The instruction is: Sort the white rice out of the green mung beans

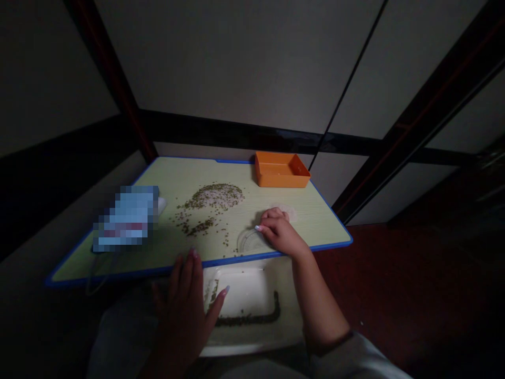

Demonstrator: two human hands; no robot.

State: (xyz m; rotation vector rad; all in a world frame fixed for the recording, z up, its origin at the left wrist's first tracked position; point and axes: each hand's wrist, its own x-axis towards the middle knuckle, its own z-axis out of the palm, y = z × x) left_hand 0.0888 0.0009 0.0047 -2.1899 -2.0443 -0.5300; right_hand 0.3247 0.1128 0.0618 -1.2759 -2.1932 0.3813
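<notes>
My right hand (279, 231) is closed on the right part of the board, its fingers curled and the thumb against them. It grips what looks like a clear round-rimmed container (249, 241), whose curved rim shows beside the thumb; the rest is partly hidden. A pale, faint patch (291, 211) lies just beyond the knuckles. My left hand (185, 295) is open, fingers stretched up to the board's front edge and the thumb apart over a white tub (240, 281). Dark small grains line the tub's bottom edges. A heap of mixed green and white grains (216, 196) lies mid-board.
The pale board (189, 171) has a blue rim. An orange open box (282, 179) stands at its back right corner. Scattered green grains (201, 226) lie before the heap. A blurred-out light blue object (128, 218) sits at the left. Panelled walls (244, 63) rise behind.
</notes>
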